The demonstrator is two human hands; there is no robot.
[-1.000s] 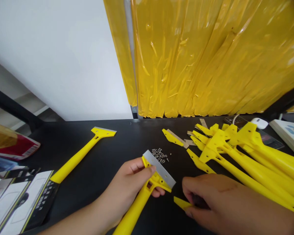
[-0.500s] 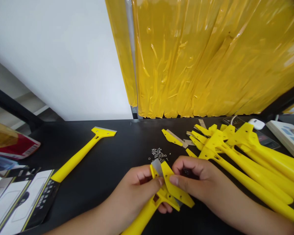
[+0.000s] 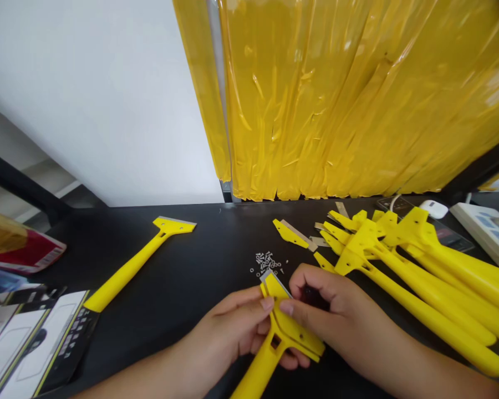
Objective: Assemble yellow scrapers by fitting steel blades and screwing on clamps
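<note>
My left hand [image 3: 228,332] grips a yellow scraper [image 3: 258,367] by its head, thumb on top and fingers curled underneath. A yellow cover plate [image 3: 298,328] lies over the scraper head, and my right hand [image 3: 336,305] pinches it along the far edge, thumb on its face. Between plate and head, a thin strip of the metal blade [image 3: 265,274] shows at the upper end. Just beyond the head, small screws and nuts [image 3: 266,261] lie in a loose heap on the black table [image 3: 183,277].
Several yellow scraper handles [image 3: 424,282] are piled at the right, beside loose cover plates [image 3: 289,233] and blades. An assembled scraper [image 3: 128,269] lies at the left near printed cards [image 3: 45,338] and a red packet [image 3: 20,244]. A power strip [image 3: 486,233] stands far right.
The cover plate has come down onto the scraper head, hiding most of the blade that showed before. The scraper has shifted slightly right; both hands still hold their pieces.
</note>
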